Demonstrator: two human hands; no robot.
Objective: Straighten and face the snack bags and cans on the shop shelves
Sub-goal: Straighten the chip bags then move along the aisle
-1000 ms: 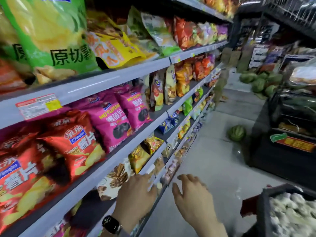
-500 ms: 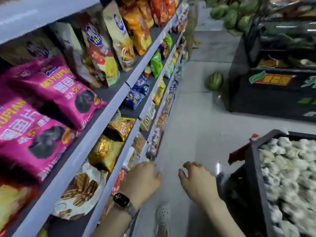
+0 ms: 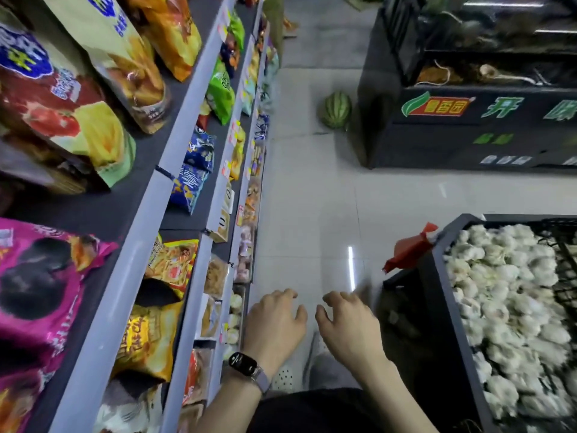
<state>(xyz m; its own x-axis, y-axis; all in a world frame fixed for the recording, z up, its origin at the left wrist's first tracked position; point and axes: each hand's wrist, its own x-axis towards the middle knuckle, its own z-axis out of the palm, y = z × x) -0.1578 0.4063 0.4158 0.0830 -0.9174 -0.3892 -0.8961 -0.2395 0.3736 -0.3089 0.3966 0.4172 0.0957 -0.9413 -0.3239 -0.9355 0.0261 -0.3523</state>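
Down by the lowest tiers of the grey metal shop shelves, both hands are hovering over the pale tiled floor with nothing in them. The left hand, wearing a dark square watch on its wrist, is hanging just beside the bottom shelf edge, its fingers loosely curled and pointing downward. The right hand is sitting near it in the same relaxed claw, touching no goods.

The snack bags are standing in rows on the shelving to the left. A crinkly magenta foil bag is leaning out over its shelf lip, with a yellow-and-orange foil bag one tier below. Small blue bags are lying further along, and clear packets of pale snacks are sitting nearest the left hand. No cans are showing clearly.

These bags are looking light, puffy and slippery, with brittle contents. I am judging that a soft pinch at the top seam, or flat palms on both sides, is suiting them better than a squeeze through the middle. The clear packets are seeming likeliest to be faced first.
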